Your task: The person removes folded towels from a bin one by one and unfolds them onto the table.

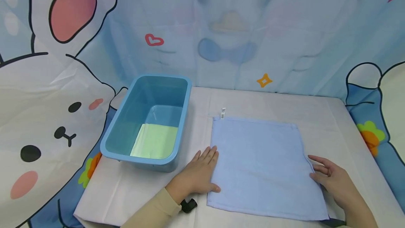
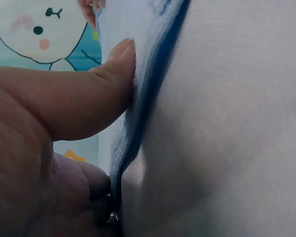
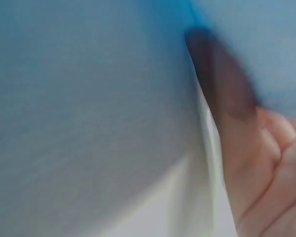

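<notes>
A light blue towel [image 1: 259, 171] lies spread on the white-covered table, with a white tag [image 1: 223, 113] at its far left corner. My left hand [image 1: 199, 175] rests on the towel's left edge, fingers extended. In the left wrist view its thumb [image 2: 113, 79] touches the towel's edge [image 2: 158, 64]. At the opposite edge my right hand [image 1: 335, 180] touches the towel with thumb and fingers apart. The right wrist view is blurred; the thumb [image 3: 232, 94] lies against blue cloth, and what the other fingertips do is partly hidden.
A blue plastic basin [image 1: 181, 126] stands left of the towel, with a pale green folded cloth [image 1: 155, 141] on its bottom. Behind the table hangs a cartoon-printed curtain [image 1: 284, 38]. A small black object [image 1: 188, 206] shows beside the left wrist.
</notes>
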Demonstrator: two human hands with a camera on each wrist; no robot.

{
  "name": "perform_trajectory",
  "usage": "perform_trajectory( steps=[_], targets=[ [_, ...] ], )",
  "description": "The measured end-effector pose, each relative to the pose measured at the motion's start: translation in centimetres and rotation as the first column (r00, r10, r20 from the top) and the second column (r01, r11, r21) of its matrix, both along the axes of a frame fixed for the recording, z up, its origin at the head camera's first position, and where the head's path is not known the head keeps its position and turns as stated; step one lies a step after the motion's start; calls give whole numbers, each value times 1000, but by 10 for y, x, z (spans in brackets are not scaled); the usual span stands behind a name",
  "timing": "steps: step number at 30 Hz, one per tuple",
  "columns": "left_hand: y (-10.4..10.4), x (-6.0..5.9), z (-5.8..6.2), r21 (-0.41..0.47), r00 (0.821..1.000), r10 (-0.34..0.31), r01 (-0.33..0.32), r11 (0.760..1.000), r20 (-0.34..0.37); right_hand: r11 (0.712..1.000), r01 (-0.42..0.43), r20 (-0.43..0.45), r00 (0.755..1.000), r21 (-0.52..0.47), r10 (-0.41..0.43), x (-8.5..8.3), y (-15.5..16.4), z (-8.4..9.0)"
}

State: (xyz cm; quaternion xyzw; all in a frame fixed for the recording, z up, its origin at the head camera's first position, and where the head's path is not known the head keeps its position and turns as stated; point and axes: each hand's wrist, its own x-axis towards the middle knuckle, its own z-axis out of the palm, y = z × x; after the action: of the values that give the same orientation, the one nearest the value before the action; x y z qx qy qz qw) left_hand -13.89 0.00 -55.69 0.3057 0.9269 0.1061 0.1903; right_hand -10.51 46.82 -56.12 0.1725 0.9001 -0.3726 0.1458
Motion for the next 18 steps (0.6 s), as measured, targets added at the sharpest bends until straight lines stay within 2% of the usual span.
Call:
perform_trajectory(
  steps=[5,10,14,18],
  targets=[
    [0,1,0,2,1000,5,-5,1000,-5,996,83,19,996,28,-84,-8,-2,1],
    [0,0,2,-2,1000,7,-7,1000,-3,989,137,82,987,52,-141,-8,-2,0],
    [-1,0,4,-3,1000,6,-6,1000,-3,991,122,134,983,52,-128,-5,0,0],
    [-3,1,6,-13,1000,12,-12,1000,-8,996,66,168,983,62,-76,-4,1,2]
  ],
)
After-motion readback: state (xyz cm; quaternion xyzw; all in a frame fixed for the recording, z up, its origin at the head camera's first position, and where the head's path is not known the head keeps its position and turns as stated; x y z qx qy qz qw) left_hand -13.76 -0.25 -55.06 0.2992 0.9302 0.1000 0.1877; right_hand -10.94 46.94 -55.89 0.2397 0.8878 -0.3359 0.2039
